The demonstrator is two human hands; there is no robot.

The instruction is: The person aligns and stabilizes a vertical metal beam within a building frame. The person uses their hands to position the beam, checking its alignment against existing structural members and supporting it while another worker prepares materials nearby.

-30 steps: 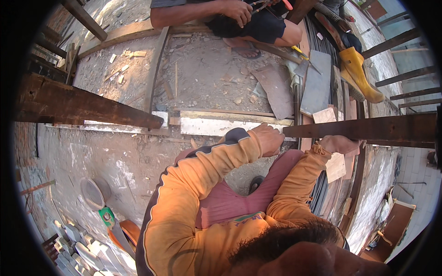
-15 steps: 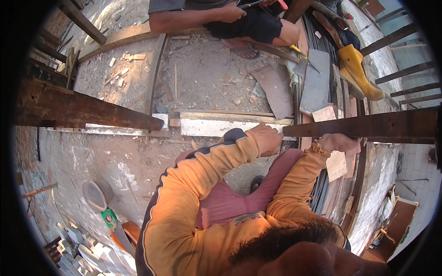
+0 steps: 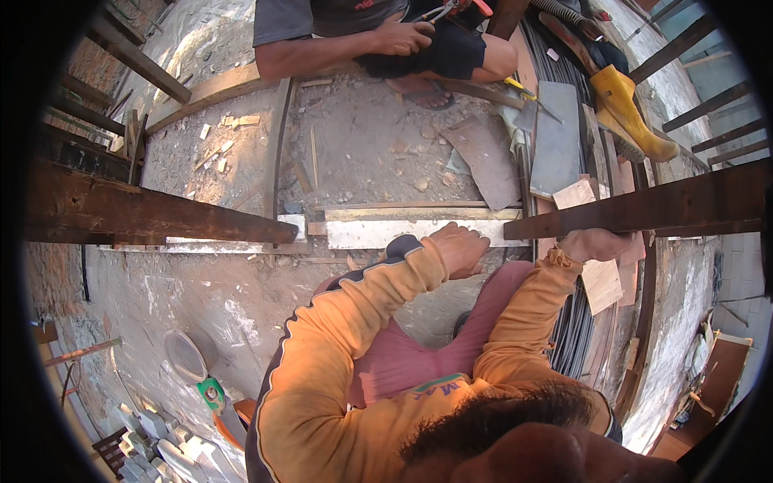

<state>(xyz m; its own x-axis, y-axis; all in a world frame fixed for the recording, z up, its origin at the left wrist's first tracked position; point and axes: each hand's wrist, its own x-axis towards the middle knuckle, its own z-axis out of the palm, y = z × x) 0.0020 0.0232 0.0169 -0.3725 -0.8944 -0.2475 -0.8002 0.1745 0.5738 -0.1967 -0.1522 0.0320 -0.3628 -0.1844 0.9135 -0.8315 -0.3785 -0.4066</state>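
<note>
My left hand (image 3: pixel 457 249) is closed, fingers curled down, beside the upper edge of the white-faced timber (image 3: pixel 386 234). What its fingers hold, if anything, is hidden. A dark wooden beam (image 3: pixel 644 201) enters from the right, its end just right of that hand. Against the beam's lower edge is my right hand (image 3: pixel 594 245), rounded into a fist, its fingertips partly covered by the beam. Below that hand lies a pale square wooden piece (image 3: pixel 602 286), next to a bundle of thin dark rods (image 3: pixel 570 326).
Across from me a co-worker's hand (image 3: pixel 403 38) grips pliers (image 3: pixel 444 10). A yellow boot (image 3: pixel 628 113), a grey board (image 3: pixel 555 141) and a yellow-handled trowel (image 3: pixel 527 101) are at the upper right. Another dark beam (image 3: pixel 161 209) crosses the left; a bucket (image 3: pixel 188 356) stands lower left.
The view has shifted slightly, so the surroundings sit a little lower and to the right. My left hand has drawn slightly away from the beam's end. The co-worker's pliers show more fully.
</note>
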